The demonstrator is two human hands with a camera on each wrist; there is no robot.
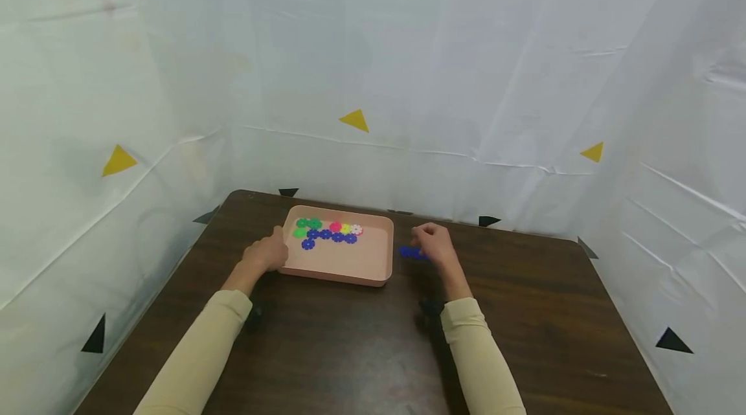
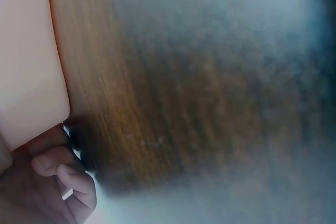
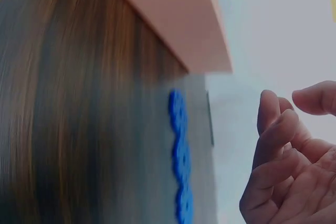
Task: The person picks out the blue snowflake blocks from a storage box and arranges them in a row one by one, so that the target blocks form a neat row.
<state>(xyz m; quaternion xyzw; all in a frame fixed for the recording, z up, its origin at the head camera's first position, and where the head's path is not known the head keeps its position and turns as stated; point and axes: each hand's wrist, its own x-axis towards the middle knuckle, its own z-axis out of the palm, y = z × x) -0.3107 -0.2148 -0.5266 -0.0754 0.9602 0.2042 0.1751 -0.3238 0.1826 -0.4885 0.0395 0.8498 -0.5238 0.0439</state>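
Observation:
A shallow pink tray [image 1: 350, 264] lies on the dark wooden table. My left hand [image 1: 266, 253] grips its left side; the left wrist view shows curled fingers [image 2: 79, 179] against the tray's corner. Inside the tray is a row of blue flower-shaped discs [image 1: 326, 234], with green discs [image 1: 315, 224], a light green one [image 1: 300, 233], and pink [image 1: 335, 226], yellow [image 1: 346, 229] and white ones [image 1: 357, 230]. To the tray's right, a joined strip of blue flower discs [image 3: 181, 156] lies on the table. Above that strip hovers my right hand [image 1: 434, 243], loosely bent, thumb apart from fingertips, holding nothing.
The brown table [image 1: 350, 344] extends on both sides of the tray. White sheeting [image 1: 408, 78] with yellow and black triangles hangs behind and beside it. Dark wrist devices sit under both sleeves [image 1: 198, 344].

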